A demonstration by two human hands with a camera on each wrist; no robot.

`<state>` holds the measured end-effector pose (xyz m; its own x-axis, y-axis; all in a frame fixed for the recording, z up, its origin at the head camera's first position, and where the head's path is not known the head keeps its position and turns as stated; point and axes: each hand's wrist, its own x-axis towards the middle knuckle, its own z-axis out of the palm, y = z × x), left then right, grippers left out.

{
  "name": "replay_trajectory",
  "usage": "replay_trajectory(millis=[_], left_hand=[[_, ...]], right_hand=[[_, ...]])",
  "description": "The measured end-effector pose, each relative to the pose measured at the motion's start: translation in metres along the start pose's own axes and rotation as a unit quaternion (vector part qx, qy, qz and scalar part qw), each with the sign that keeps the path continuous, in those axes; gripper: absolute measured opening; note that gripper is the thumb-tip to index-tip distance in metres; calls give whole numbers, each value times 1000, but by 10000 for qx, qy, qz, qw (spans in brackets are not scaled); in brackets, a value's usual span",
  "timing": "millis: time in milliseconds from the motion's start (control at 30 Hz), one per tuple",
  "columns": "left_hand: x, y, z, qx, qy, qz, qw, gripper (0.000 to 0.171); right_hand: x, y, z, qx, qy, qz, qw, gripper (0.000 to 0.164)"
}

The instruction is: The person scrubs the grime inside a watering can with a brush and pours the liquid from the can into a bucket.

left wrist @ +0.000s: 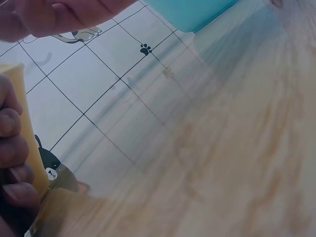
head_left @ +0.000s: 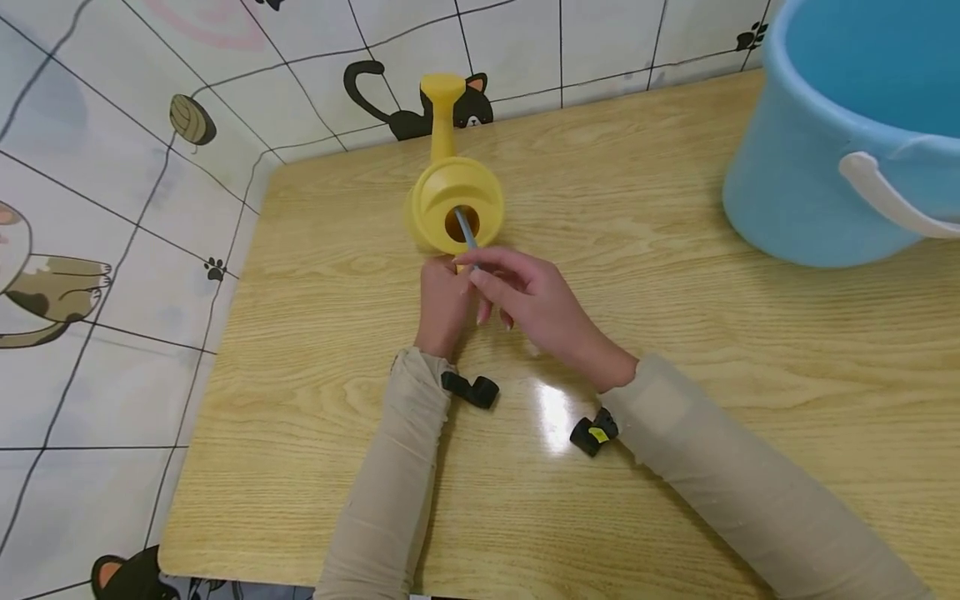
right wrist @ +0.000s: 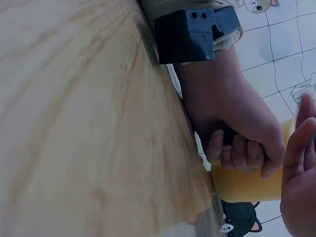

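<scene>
Toward the far edge of the wooden surface (head_left: 300,375), nearer its far left corner than its near edge, stands a yellow watering can (head_left: 450,175). Its spout (head_left: 442,125) points away to the tiled wall (head_left: 600,50), and its handle (head_left: 461,269) faces the person. The left hand (head_left: 444,302) has its fingers curled tightly round that handle; the wrist views show them folded in, with the can's body right beside the knuckles.

Just to the right, and overlapping the left hand as seen from the head, is the right hand (head_left: 536,304). It is partly closed, with thumb and forefinger pinching the near end of a slim grey-blue stick (head_left: 467,232), and the other fingers loosely bent. Whether the two hands touch is hard to tell.

What any shift of the stick turns on is how it lines up with the round opening (head_left: 452,227) in the can's top. The opening lies directly beyond the right fingertips, toward the far edge. The stick's long axis runs that way too, slanting slightly left, and its far end shows against the dark hole; how deep it reaches, if at all, cannot be judged.

Well apart, by the far edge to the right, stands a light blue bucket (head_left: 795,183).
</scene>
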<state>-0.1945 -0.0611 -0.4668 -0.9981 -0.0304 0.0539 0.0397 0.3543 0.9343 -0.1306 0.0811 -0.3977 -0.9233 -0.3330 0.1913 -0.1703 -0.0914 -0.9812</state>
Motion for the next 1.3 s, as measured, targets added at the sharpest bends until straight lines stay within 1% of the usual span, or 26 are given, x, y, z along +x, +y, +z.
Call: replay_trajectory(millis=[100,300,400,533,633,667,833,867,900,967,1133,1300], left_hand=[[0,0,0,53,19,5,10000,31],[0,-1,0,-6,4,-3,10000,31],[-1,-1,0,74,-16,62,10000,34],[-2,0,0,155,-13,68,9999,39],[-2,0,-1,58,-12,-20,10000,39],[-4,4,-2,17,-35,-71,10000,38],[-2,4,-1,6,-46,-134,9999,30],[-1,4,-1,27,-44,-131,9999,29],[1,-1,0,33,-37,-84,10000,27],[1,-1,0,37,-30,-35,10000,25],[1,0,0,118,11,29,9999,31],[1,0,0,148,-17,42,9999,30]], right_hand=[[-1,0,-1,2,12,19,10000,20],[1,2,-1,134,77,-239,9996,22],[1,2,-1,140,108,-234,9996,20],[0,3,-2,188,75,-202,9996,19],[1,4,-1,243,-21,-230,9994,20],[1,4,-1,244,-54,-238,9994,20],[3,2,-1,67,-178,-305,9994,22],[3,2,-1,22,-185,-291,9994,22],[3,2,-1,-6,-189,-276,9994,23],[3,2,-1,-56,-182,-204,9996,24],[4,1,-1,-122,-113,18,9999,27],[3,0,-1,-205,173,133,9996,27]])
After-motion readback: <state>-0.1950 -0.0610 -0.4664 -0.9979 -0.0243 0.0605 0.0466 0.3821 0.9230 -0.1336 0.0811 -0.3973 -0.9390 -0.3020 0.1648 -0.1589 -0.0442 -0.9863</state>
